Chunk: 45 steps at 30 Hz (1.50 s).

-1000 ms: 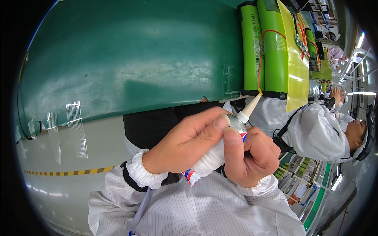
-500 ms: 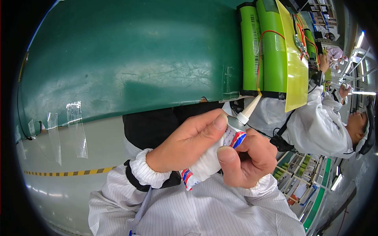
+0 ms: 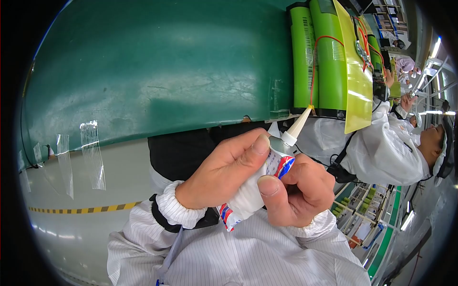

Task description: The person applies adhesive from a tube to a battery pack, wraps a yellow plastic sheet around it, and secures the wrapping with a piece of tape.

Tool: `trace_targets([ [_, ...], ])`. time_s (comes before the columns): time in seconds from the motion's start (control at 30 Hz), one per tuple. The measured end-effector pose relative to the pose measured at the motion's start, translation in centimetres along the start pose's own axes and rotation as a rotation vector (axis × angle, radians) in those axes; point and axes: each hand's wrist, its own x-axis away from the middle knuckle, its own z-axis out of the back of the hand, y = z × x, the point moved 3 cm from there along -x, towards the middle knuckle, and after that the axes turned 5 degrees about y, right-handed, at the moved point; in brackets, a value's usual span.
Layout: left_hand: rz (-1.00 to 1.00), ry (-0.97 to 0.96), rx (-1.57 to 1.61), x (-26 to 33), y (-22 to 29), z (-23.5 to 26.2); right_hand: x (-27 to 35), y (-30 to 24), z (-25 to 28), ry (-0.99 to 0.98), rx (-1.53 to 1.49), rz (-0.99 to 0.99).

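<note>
Both hands hold a white squeeze tube [image 3: 250, 195] with red and blue bands, crumpled and tilted up to the right. My left hand [image 3: 224, 171] is closed around its body, thumb pressed near the metal shoulder. My right hand [image 3: 303, 193] has curled fingers against the tube's other side, thumb bent over its front. A long cream nozzle [image 3: 299, 126] on a white collar points at the near end of a pack of green cylindrical cells [image 3: 331, 71]. Its tip meets or nearly meets the small yellow end of a red wire [image 3: 313, 71]; actual contact I cannot tell.
A yellow sheet [image 3: 358, 100] stands along the cells' right side. The green worktop [image 3: 191, 62] has clear tape strips [image 3: 90, 152] hanging off its near edge. At the right a co-worker in white sleeves [image 3: 386, 152] works close by, with racks [image 3: 360, 214] behind.
My hands and the tube have shifted slightly left and up, bringing the nozzle tip to the wire's yellow end. My grip looks the same. At the right, a co-worker's hand has moved.
</note>
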Motion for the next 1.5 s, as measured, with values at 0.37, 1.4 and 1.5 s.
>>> trace_targets([
  [0.37,-0.054,0.012,-0.054,-0.06,0.06,-0.31,0.08,-0.1,0.37,0.011,0.016,-0.048],
  [1.4,-0.087,0.057,-0.168,-0.38,0.34,-0.2,0.41,0.01,0.41,0.063,0.104,-0.014],
  [1.5,-0.075,0.059,-0.143,-0.35,0.32,-0.24,0.4,0.0,0.46,0.058,0.107,-0.016],
])
